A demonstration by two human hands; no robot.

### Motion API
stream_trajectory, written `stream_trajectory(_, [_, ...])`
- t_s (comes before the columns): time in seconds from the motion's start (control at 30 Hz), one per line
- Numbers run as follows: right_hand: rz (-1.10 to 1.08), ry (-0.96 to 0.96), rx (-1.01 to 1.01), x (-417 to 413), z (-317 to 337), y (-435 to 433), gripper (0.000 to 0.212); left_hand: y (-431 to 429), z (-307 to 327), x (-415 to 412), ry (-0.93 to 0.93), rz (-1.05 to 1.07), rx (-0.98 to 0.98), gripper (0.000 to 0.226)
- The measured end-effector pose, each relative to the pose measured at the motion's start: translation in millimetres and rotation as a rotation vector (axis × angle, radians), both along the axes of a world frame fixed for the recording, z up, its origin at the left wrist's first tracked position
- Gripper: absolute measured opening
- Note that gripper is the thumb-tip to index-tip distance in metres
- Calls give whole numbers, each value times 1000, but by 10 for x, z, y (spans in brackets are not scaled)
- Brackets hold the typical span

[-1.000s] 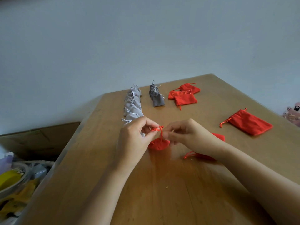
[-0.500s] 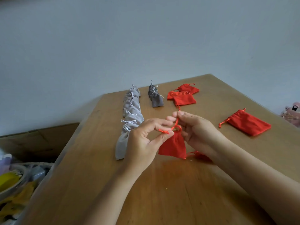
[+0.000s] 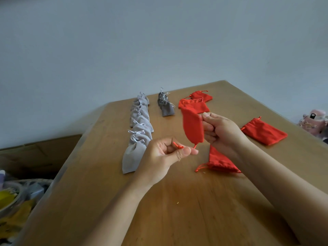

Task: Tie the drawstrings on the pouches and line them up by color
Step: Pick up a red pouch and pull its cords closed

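Right grip [image 3: 221, 132] on red pouch [image 3: 192, 125], now upside-down

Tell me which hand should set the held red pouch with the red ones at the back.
Right, likely. The right hand grips the red pouch by its body, just in front of the red pile; the left hand only pinches the drawstring, nearer the light grey row.
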State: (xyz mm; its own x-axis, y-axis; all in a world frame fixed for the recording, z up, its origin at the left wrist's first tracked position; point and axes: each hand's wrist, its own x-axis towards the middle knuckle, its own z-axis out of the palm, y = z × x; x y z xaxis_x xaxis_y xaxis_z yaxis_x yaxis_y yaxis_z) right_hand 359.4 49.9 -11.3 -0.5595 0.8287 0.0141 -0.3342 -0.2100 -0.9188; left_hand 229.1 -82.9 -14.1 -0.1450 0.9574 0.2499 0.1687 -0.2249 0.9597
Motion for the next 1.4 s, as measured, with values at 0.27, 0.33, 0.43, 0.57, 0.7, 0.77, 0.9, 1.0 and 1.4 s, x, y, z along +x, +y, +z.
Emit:
stream_trajectory(0.27, [78,44,-73,-13,-19,-19,22,-21,46,-30,-66,33,-39,19])
stream_trajectory(0.33, [61,30,-28,-6,-11,8,22,-2,46,-38,-129,46,-27,19])
stream_trajectory(0.43, [131,79,5,27,30,-19,17,11,54,-43,-192,117,-23,19])
stream_trajectory(0.57, [285,74,112,41,79,-114,18,31,39,-69,-243,265,-11,21])
stream_trajectory(0.7, [406,43,261,11,76,-224,18,39,34,-95,-204,361,-38,22])
stream_trajectory(0.77, [409,-21,359,10,80,-272,21,43,55,-90,-174,366,-88,24])
stream_trajectory(0.9, [378,-91,465,7,71,-327,19,22,100,-33,-125,265,-142,33])
stream_trajectory(1.0, [342,-98,470,-9,87,-361,15,2,89,-4,37,177,-109,29])
stream_trajectory(1.4, [207,-168,438,-6,146,-391,15,-2,11,4,-199,-171,-196,41])
